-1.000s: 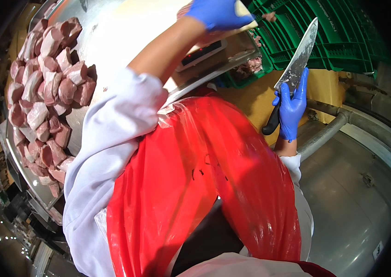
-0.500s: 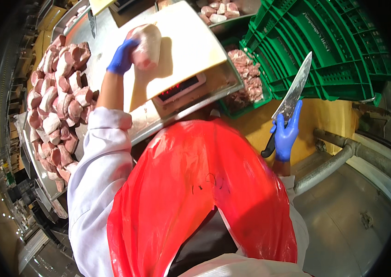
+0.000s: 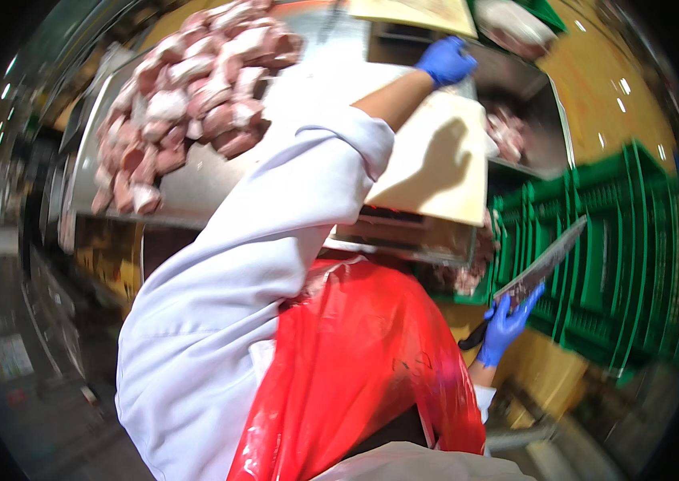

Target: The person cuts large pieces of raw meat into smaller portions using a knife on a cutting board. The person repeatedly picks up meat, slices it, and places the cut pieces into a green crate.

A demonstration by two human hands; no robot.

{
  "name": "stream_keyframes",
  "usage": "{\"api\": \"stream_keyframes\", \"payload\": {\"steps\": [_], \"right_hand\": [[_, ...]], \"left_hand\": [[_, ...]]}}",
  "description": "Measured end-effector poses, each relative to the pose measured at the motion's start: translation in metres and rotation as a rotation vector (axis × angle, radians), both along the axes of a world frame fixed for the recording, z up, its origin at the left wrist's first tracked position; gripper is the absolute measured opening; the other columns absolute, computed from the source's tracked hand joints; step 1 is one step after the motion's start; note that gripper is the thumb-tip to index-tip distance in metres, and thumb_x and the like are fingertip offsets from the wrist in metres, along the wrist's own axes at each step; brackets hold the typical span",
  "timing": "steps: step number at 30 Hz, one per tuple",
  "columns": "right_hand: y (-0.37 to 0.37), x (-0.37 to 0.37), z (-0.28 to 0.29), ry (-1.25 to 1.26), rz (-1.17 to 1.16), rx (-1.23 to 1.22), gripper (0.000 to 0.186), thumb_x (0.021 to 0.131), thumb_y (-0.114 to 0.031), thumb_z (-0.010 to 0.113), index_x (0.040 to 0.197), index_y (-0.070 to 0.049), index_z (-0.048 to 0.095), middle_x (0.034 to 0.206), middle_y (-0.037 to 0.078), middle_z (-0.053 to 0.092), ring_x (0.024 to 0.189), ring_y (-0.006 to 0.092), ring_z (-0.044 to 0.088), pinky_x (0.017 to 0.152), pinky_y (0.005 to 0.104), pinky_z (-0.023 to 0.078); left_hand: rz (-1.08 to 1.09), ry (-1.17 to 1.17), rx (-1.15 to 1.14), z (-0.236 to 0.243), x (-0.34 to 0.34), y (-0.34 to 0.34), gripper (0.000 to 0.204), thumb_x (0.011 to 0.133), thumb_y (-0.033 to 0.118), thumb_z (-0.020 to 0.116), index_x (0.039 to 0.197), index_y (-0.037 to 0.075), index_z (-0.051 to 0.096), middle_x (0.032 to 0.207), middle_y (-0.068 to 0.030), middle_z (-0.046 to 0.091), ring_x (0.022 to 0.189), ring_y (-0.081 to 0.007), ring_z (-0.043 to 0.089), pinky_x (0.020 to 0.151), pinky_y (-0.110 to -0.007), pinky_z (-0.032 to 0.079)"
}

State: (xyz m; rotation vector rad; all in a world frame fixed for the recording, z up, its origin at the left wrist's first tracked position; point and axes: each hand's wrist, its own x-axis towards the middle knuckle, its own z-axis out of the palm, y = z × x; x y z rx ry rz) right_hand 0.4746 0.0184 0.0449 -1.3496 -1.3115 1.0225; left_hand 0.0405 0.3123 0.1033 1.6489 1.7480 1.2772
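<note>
Blue gloves cover both hands, which are set well apart. The right hand (image 3: 508, 325), at four o'clock in the view, is closed around the black handle of a long knife (image 3: 546, 258), with some fingers stretched out beside the heel of the blade. Its tip aims between one and two o'clock, while the handle's butt points back toward eight. Behind the blade, at three o'clock, stands an open-sided green crate (image 3: 620, 260); from this angle I cannot tell whether steel and plastic touch.

Up at one o'clock, the left hand (image 3: 445, 62) hangs over the far end of a cream cutting board (image 3: 427, 180), throwing a dark shadow across it. Its fingers are blurred (that arm looks to be in motion), so I cannot tell whether the grip is wide or narrow.

Just beyond that hand, also near one o'clock, a large pale-pink piece of meat (image 3: 513, 28) shows beside the corner of a green tray (image 3: 546, 14); whether it rests there is unclear. Smaller meat scraps (image 3: 506, 132) sit at two o'clock, past the board's edge. Between ten and eleven, a big heap of meat chunks (image 3: 195, 92) lies on a steel table (image 3: 187, 180). A white sleeve (image 3: 251, 232) crosses from eight o'clock, and a red apron (image 3: 355, 353) fills six.
</note>
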Motion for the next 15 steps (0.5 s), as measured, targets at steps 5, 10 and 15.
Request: {"api": "stream_keyframes", "payload": {"steps": [5,10,15], "right_hand": [[0.001,-0.036,-0.017,0.01,0.121,0.002,0.078,0.1,0.001,0.053,0.165,-0.015,0.015,0.161,0.011,0.035,0.063,0.0108,0.049,0.048,0.0258,0.045],[-0.005,-0.076,-0.006,-0.01,0.211,-0.035,0.078,0.1,0.002,0.052,0.165,-0.018,0.013,0.165,0.01,0.029,0.062,0.0113,0.047,0.049,0.0255,0.044],[0.001,-0.138,0.019,-0.145,0.241,0.056,0.074,0.099,0.002,0.054,0.163,-0.007,0.019,0.166,0.015,0.026,0.139,0.0248,0.041,0.111,0.0368,0.038]], "left_hand": [[0.148,0.008,0.215,-0.05,-0.089,-0.121,0.056,0.09,0.034,0.072,0.133,0.0,0.06,0.13,-0.0206,0.061,0.11,-0.0298,0.067,0.096,-0.039,0.054],[0.481,0.16,0.066,-0.123,-0.252,-0.248,0.056,0.086,0.025,0.08,0.132,0.003,0.059,0.129,-0.016,0.06,0.108,-0.0262,0.066,0.094,-0.037,0.055],[0.825,0.323,0.12,-0.123,-0.428,-0.334,0.062,0.08,0.034,0.079,0.128,0.0,0.059,0.119,-0.0245,0.063,0.114,-0.0391,0.062,0.101,-0.042,0.049]]}}
